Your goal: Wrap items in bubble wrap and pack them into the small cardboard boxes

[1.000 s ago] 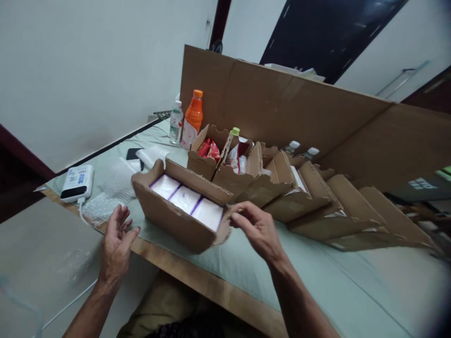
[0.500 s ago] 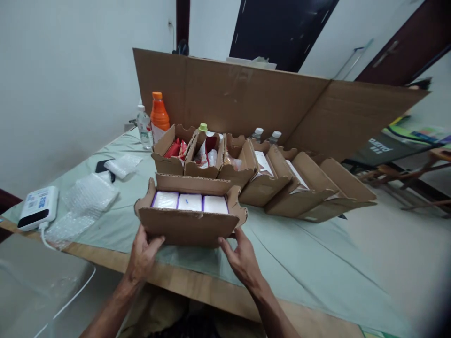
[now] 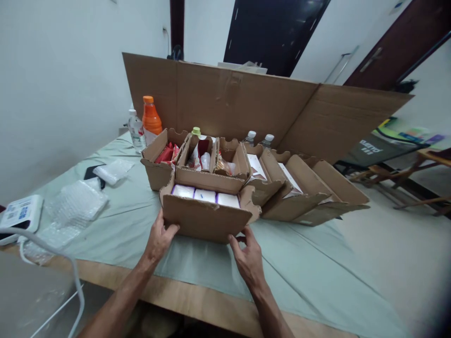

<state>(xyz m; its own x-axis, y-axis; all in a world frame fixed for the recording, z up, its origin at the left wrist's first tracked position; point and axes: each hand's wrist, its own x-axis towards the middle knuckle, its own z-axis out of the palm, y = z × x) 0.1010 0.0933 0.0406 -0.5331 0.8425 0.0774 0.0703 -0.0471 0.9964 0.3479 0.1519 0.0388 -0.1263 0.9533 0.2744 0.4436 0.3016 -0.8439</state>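
A long cardboard box (image 3: 207,218) with an open top stands crosswise near me. Three white packs with purple edges (image 3: 205,195) lie side by side in it. My left hand (image 3: 160,237) grips its lower left corner, thumb on the front face and the other fingers hidden behind. At the lower right corner my right hand (image 3: 247,251) holds on the same way, thumb on the front. Just behind it runs a row of several cardboard bins; the leftmost bin (image 3: 157,174) contains red packets (image 3: 167,153), and another (image 3: 192,169) contains mixed packets.
A tall cardboard panel (image 3: 239,101) rises behind the bins. An orange bottle (image 3: 151,119) and a clear bottle (image 3: 136,131) stand at the left. Bubble wrap (image 3: 79,199), a dark phone-like object (image 3: 92,173) and a white device with a cable (image 3: 21,213) lie on the green cloth.
Both hands have pushed the box with the white packs away from me and to the right, up close to the row of bins. The view has also shifted slightly.
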